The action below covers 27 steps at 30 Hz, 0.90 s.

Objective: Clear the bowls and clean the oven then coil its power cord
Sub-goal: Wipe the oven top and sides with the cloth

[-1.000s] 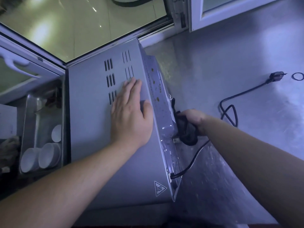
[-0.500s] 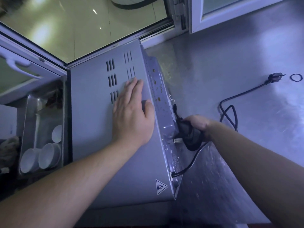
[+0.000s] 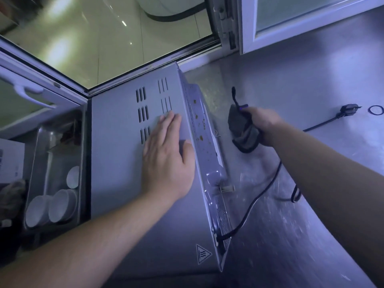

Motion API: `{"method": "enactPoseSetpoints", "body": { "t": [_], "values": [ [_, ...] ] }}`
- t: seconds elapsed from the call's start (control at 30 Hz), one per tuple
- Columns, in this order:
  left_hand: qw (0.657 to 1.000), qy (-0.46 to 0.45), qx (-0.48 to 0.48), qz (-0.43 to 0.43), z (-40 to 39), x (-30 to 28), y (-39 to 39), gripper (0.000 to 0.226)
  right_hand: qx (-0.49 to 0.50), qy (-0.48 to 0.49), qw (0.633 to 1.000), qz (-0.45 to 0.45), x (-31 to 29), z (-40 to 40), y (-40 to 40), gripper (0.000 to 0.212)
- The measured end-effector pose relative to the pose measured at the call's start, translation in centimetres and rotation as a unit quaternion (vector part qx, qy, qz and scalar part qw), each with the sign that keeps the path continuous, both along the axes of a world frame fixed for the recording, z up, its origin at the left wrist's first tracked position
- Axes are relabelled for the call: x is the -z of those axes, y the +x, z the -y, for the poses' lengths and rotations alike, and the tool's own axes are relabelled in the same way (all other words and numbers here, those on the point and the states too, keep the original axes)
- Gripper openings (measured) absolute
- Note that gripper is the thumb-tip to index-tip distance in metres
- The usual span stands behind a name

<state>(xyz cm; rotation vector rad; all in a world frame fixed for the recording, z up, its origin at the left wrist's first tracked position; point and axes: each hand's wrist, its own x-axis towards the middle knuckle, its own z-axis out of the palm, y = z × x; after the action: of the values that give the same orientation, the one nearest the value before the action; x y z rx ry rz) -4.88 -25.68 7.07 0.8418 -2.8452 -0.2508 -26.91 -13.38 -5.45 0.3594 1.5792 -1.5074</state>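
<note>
The grey oven point(image 3: 124, 173) stands on the steel counter point(image 3: 291, 90) with its vented top facing me. My left hand point(image 3: 166, 159) lies flat on that top, near the right edge. The oven's back panel point(image 3: 204, 142) shows brown stains. My right hand point(image 3: 259, 121) grips a dark cloth point(image 3: 241, 132) in the air, a short way right of the back panel. The black power cord point(image 3: 255, 200) leaves the oven's lower back corner, passes behind my right forearm, and ends at its plug point(image 3: 349, 110) lying on the counter. White bowls point(image 3: 60, 204) sit in a metal tray at left.
The metal tray point(image 3: 41, 154) stands left of the oven. A window frame point(image 3: 243, 28) and glass run along the back. A small black ring point(image 3: 375, 110) lies on the counter just right of the plug. A white box point(image 3: 10, 159) is at the far left.
My right hand has pulled the cloth away from the oven's back panel, up and to the right. My left hand has stayed flat on the oven top.
</note>
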Motion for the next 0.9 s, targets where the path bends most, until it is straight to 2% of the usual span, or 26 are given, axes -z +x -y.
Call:
{"method": "enactPoseSetpoints", "body": {
  "t": [0.27, 0.4, 0.53, 0.6, 0.7, 0.83, 0.9],
  "values": [
    [1.0, 0.001, 0.004, 0.004, 0.0, -0.2, 0.1, 0.063, -0.05, 0.013, 0.998, -0.035, 1.8, 7.9, -0.9, 0.02],
    [1.0, 0.01, 0.007, 0.005, 0.0, -0.3, 0.2, 0.062, -0.164, 0.081, 0.979, -0.094, 0.9, 9.1, -1.1, 0.031],
    [1.0, 0.012, 0.01, 0.007, 0.0, -0.3, 0.1, 0.063, -0.235, 0.116, 0.961, -0.086, 0.9, 8.4, -1.6, 0.023],
    [1.0, 0.009, 0.011, 0.007, 0.0, -0.3, 0.1, 0.063, -0.27, 0.133, 0.948, -0.1, 0.6, 8.3, -1.9, 0.026],
    [1.0, 0.011, 0.012, 0.007, -0.1, -0.5, 0.1, 0.063, -0.286, 0.143, 0.937, -0.14, -0.1, 8.9, -2.5, 0.025],
    [1.0, 0.01, 0.01, 0.008, -0.1, -0.4, 0.1, 0.063, -0.226, 0.121, 0.959, -0.123, -0.5, 10.0, -2.9, 0.019],
    [1.0, 0.012, 0.008, 0.01, -0.1, -0.4, 0.1, 0.063, -0.227, 0.113, 0.955, -0.153, -1.0, 10.7, -3.2, 0.018]
  ]
}}
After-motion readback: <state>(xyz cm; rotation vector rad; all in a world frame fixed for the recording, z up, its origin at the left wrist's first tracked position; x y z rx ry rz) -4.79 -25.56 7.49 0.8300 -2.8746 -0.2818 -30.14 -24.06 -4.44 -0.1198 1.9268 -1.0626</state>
